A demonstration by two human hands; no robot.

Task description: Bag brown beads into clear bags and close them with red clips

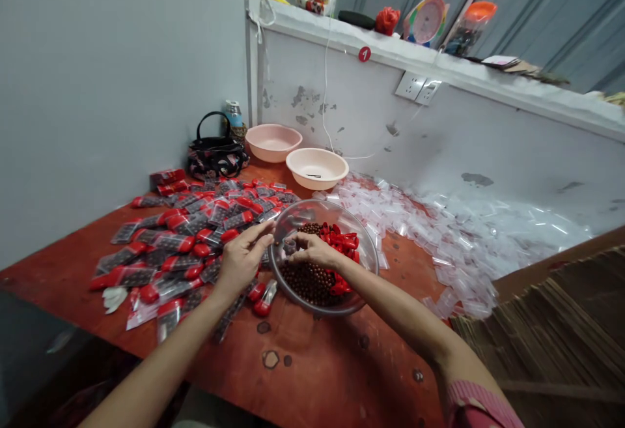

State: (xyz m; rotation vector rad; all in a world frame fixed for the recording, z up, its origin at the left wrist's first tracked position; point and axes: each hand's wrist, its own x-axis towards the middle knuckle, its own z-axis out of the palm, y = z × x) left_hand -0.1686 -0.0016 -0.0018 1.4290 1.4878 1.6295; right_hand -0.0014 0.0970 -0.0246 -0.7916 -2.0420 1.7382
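My left hand [241,260] reaches in over the rim of a clear glass bowl [319,201], its fingertips close to my right hand [315,251]. Whether those fingers pinch anything is hidden. My right hand hovers inside the bowl, pinching a small clear bag with dark beads [290,243]. Below it lies a heap of brown wooden beads [305,281], with glossy red pieces [339,242] beside them. To the left of my left hand spreads a large scatter of sealed bead packets with red ends [183,245].
The bowl stands on a scuffed red-brown table [312,369]. A pile of small clear plastic bags [454,245] lies to the right. Two pink basins [273,142] [317,169] and a black handbag [217,154] stand at the back, below a wall ledge holding assorted items.
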